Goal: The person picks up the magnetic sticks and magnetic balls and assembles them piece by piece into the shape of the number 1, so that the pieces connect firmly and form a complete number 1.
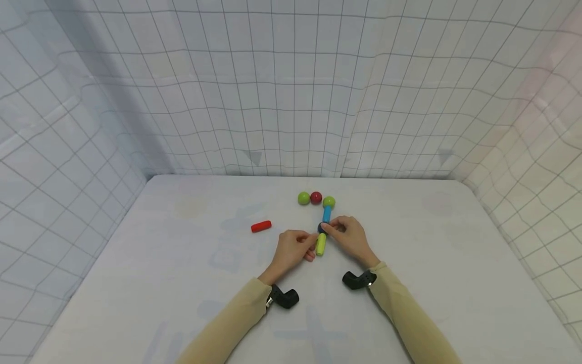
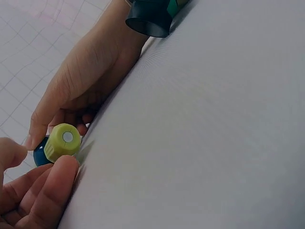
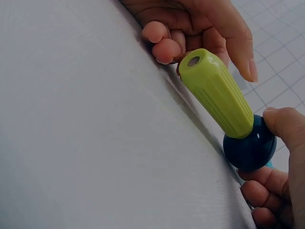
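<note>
Yellow-green rod [image 1: 321,244]: lay over the table [image 1: 432,283] between the two hands, its far end against the dark blue ball [image 3: 247,151]; whether it rested fully on the surface could not be told

Right hand [image 1: 352,238]: pinched the dark blue ball between thumb and fingertips, spread no wider than the ball

Left hand [image 1: 293,247]: was loosely curled with nothing in its grasp, thumb apart from the rod, fingertips just beside the near end; whether one touched it was unclear

Chain: past the dark blue ball, a light blue rod [image 1: 327,214] ran on to a green ball [image 1: 329,202]

Loose pieces: a second green ball [image 1: 303,198] and a red ball [image 1: 316,197] sat left of that far end; a red rod [image 1: 261,226] lay well apart, farther left

Risk at the joint: a sideways nudge from the left fingertips might have swung the yellow-green rod askew or parted it from the ball

Risk at the pinch: the ball looked smooth, so a twist might have made it slip and pulled the light blue rod loose

Direction: the near end, marked by a grey spot [image 3: 193,61], faced the person; the long axis ran away from them, veering slightly right, nearly in line with the light blue rod
</note>
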A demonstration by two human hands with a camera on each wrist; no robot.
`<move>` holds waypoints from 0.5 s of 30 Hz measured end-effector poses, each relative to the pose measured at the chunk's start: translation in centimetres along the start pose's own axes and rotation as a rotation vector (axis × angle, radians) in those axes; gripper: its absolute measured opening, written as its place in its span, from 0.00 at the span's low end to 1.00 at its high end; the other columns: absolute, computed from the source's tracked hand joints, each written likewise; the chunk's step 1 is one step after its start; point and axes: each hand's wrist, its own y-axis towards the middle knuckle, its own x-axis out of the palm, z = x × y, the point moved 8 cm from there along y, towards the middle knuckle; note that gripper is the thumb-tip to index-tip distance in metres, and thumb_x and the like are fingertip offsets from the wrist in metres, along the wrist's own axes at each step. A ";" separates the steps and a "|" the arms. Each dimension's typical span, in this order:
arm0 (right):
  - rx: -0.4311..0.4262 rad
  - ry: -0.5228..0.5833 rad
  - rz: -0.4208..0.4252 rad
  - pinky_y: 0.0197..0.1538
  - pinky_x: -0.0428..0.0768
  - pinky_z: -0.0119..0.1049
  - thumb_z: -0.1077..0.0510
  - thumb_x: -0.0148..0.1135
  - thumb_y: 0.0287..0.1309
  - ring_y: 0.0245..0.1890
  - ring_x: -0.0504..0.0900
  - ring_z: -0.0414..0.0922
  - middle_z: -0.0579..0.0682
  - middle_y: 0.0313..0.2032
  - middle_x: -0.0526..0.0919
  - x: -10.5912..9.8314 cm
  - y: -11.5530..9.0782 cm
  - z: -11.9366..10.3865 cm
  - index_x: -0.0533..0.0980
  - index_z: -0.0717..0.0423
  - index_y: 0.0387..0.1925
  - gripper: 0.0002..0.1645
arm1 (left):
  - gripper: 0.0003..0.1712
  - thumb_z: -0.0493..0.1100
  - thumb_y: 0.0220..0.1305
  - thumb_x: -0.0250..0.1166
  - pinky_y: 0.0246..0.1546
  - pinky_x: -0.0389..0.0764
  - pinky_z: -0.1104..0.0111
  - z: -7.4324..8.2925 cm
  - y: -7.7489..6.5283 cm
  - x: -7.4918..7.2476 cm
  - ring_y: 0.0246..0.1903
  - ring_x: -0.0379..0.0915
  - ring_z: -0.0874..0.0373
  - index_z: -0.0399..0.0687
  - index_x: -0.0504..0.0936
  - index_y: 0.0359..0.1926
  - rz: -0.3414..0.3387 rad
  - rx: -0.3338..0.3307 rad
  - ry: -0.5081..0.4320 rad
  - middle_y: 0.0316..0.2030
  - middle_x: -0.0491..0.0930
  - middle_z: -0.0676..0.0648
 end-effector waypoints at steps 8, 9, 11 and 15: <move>-0.009 -0.018 0.009 0.35 0.66 0.39 0.45 0.66 0.57 0.30 0.70 0.45 0.45 0.26 0.78 -0.1 -0.1 -0.3 0.82 0.53 0.29 0.15 | 0.12 0.44 0.66 0.62 0.28 0.78 0.71 0.7 0.5 -1.5 0.25 0.77 0.62 0.39 0.84 0.39 0.170 0.100 0.128 0.25 0.81 0.51; -0.008 -0.019 0.008 0.35 0.66 0.39 0.45 0.66 0.57 0.30 0.70 0.45 0.44 0.26 0.78 -0.1 0.0 -0.3 0.82 0.53 0.29 0.15 | 0.11 0.44 0.65 0.62 0.30 0.77 0.71 0.8 0.6 -1.7 0.27 0.76 0.62 0.40 0.84 0.40 0.195 0.114 0.148 0.28 0.81 0.51; -0.012 -0.023 0.008 0.35 0.66 0.39 0.45 0.66 0.57 0.30 0.70 0.44 0.44 0.26 0.78 -0.1 0.0 -0.3 0.82 0.53 0.29 0.16 | 0.11 0.44 0.65 0.63 0.34 0.77 0.70 1.0 0.8 -2.0 0.32 0.75 0.60 0.41 0.83 0.43 0.229 0.137 0.168 0.33 0.80 0.50; -0.005 -0.031 0.009 0.35 0.67 0.38 0.45 0.66 0.57 0.30 0.70 0.44 0.44 0.26 0.78 0.0 0.0 -0.2 0.82 0.53 0.30 0.16 | 0.16 0.43 0.64 0.63 0.41 0.76 0.66 0.9 1.3 -2.6 0.40 0.74 0.55 0.40 0.78 0.50 0.269 0.139 0.154 0.43 0.77 0.44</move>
